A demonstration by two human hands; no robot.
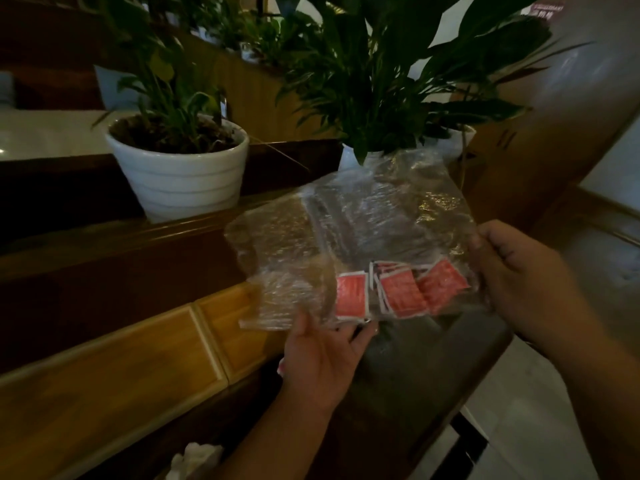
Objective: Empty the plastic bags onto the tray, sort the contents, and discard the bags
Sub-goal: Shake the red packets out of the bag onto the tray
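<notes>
A clear crinkled plastic bag (349,237) is held up in front of me over a dark counter. Several red and white sachets (401,291) lie bunched in its lower right part. My left hand (322,355) grips the bag's bottom edge from below, fingers curled on the plastic. My right hand (519,275) pinches the bag's right edge beside the sachets. The dark flat surface (426,362) under the bag may be a tray; I cannot tell.
A white ribbed pot (180,174) with a green plant stands on a wooden ledge at the left. A second leafy plant (381,81) rises right behind the bag. A crumpled white thing (194,459) lies at the bottom. A wooden rail (114,368) runs along the left.
</notes>
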